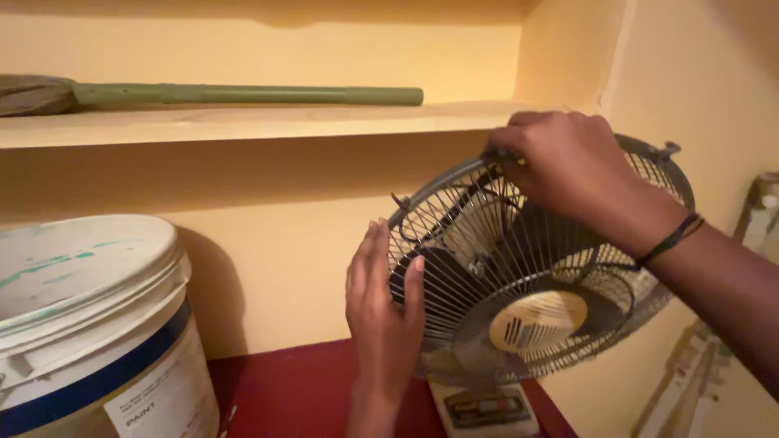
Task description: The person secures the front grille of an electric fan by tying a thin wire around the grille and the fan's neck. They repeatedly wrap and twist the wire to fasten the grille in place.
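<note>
Closest to the viewer, at the right edge of the frame, a forearm with a dark band at the wrist reaches in toward the middle, and its right hand (568, 166) curls over the top rim of a table fan (535, 276), fingers gripping the grey wire guard near its upper edge. Rising from the bottom centre, the left hand (383, 312) lies flat and open against the left side of the same guard, palm pressed to the wires, fingers straight and pointing upward; it steadies rather than clasps. So the fan sits between the two hands, one on its top, one on its left flank, in the right-centre of the frame. Its round cage is tilted, face turned down and to the right, with a cream hub disc (537, 321) at the middle and dark blades dimly seen behind the wires. Below it the pale base (485, 410) with its switch panel rests on a dark red surface (292, 393).

At the lower left stands a large white paint bucket (89, 324) with a blue band and smears of green on its lid, well apart from the fan. Farther back, across the upper left, a green broom handle (243, 96) lies along a yellow shelf (243, 123) set into the yellow wall.
</note>
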